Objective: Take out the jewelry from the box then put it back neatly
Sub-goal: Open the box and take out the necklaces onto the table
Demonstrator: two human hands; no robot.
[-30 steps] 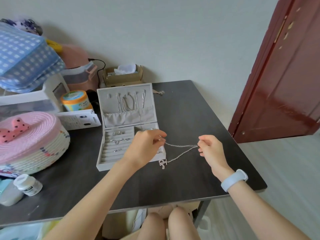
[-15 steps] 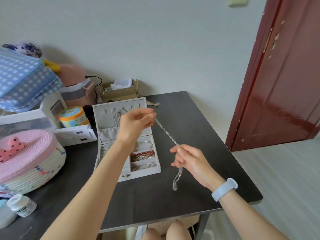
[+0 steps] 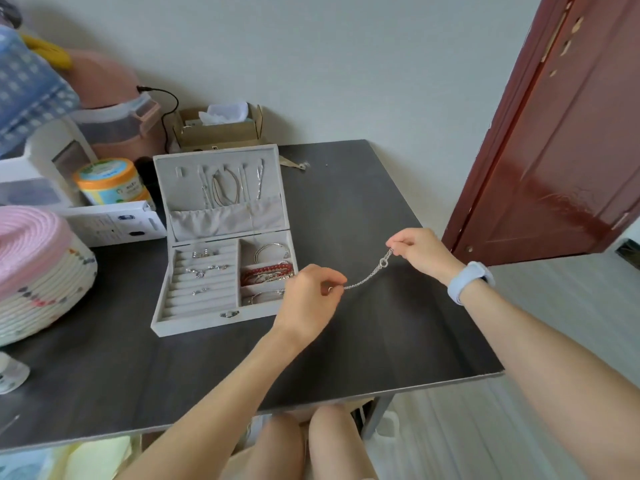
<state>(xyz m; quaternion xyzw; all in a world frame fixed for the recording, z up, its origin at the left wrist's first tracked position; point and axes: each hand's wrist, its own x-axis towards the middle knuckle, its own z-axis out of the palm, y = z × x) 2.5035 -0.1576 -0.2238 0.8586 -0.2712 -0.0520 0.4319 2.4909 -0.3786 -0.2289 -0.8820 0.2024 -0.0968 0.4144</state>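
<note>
A grey jewelry box (image 3: 194,323) lies open on the dark table (image 3: 381,327), its lid up with necklaces hanging inside. Rings sit in the left slots; bangles and a red bead bracelet (image 3: 266,273) fill the right compartments. A silver chain (image 3: 369,277) hangs stretched in the air to the right of the box. My left hand (image 3: 310,296) pinches its lower end. My right hand (image 3: 420,251), with a pale blue band on the wrist, pinches the upper end by the small ring clasp.
A pink-lidded woven basket (image 3: 38,271), a white carton (image 3: 110,225), an orange jar (image 3: 107,181) and a cardboard tissue box (image 3: 221,128) crowd the left and back. A small white bottle (image 3: 10,375) stands at the left edge. A red door (image 3: 554,150) is right.
My left hand came down from in front of the lid to the box's right side. My right hand rose, so the chain now runs up to the right instead of dangling.
</note>
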